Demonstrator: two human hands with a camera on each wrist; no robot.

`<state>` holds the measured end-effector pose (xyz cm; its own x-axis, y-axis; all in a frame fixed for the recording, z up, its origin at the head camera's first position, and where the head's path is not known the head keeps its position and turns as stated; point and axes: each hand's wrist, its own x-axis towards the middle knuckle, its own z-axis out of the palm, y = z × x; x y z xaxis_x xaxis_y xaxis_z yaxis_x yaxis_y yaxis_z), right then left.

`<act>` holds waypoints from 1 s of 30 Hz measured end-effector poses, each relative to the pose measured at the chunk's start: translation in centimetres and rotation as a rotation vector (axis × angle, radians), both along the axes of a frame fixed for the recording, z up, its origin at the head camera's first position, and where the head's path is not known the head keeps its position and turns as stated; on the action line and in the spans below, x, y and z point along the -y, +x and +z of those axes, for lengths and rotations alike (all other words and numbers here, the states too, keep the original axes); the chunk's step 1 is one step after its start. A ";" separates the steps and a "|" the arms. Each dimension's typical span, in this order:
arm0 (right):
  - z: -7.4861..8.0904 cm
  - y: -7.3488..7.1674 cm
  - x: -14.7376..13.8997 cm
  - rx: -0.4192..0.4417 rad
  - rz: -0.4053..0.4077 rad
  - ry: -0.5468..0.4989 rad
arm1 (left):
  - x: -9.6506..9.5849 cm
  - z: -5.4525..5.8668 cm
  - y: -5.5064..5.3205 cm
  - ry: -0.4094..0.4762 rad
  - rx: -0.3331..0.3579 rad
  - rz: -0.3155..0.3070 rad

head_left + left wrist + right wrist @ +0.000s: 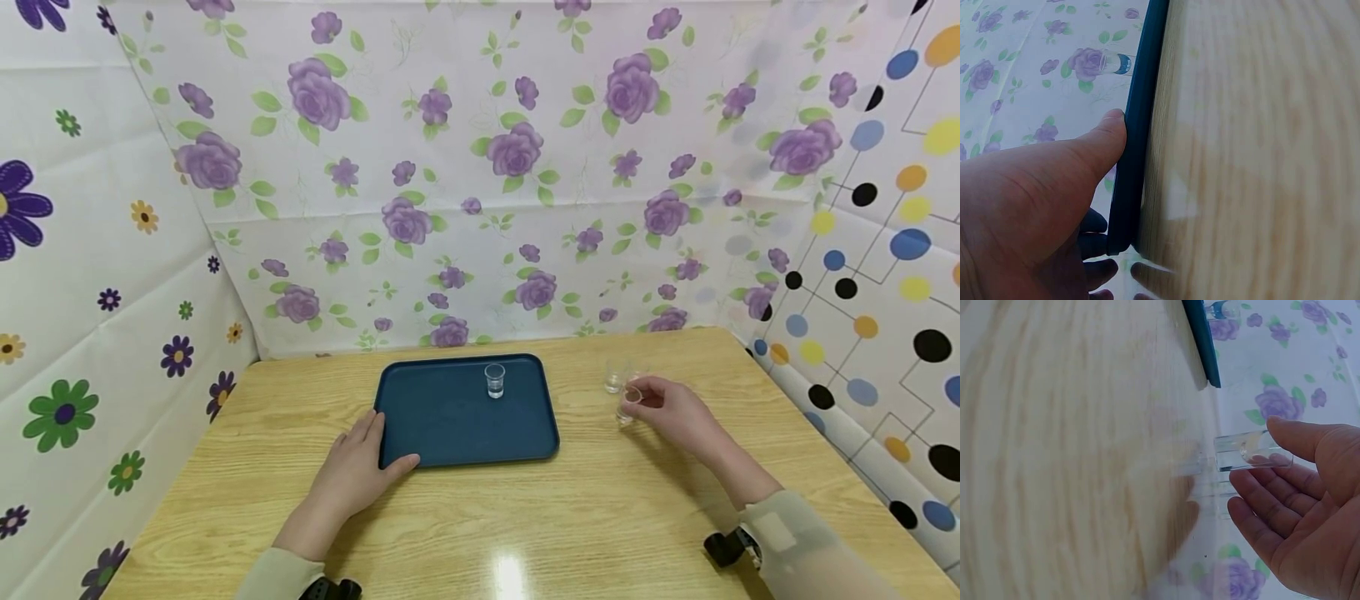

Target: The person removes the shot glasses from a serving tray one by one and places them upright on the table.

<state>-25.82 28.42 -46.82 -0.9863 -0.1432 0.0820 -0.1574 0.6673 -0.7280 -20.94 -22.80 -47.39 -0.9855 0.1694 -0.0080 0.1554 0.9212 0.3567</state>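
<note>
My right hand [678,417] pinches a small clear shot glass [627,408] on the right of the table. In the right wrist view the thumb lies at the rim of that glass [1250,451], with the fingers on its other side. A dark blue rectangular tray [457,429] lies at the table's middle, and one more shot glass [495,382] stands upright on it towards the back right. My left hand [352,467] rests against the tray's front left corner, thumb along the front rim and fingers along the left edge.
Just behind my right hand stand more clear glasses [613,379], partly overlapped by it. The wood-grain table [600,517] ends at a flowered cloth [450,208] at the back. Patterned cloths hang at the left [112,333] and right [862,292].
</note>
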 end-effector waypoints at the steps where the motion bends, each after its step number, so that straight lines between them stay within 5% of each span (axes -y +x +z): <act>1: 0.0 0.0 0.0 0.001 0.002 0.001 | 0.0 0.0 0.0 0.000 0.002 0.001; 30: 0.0 0.2 -0.4 0.000 0.027 -0.005 | 0.3 -0.4 -0.2 0.010 0.002 0.000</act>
<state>-25.66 28.77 -46.83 -0.9820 -0.1697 0.0829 -0.1756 0.6591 -0.7312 -21.12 -23.14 -47.78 -0.9856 0.1692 -0.0081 0.1545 0.9177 0.3661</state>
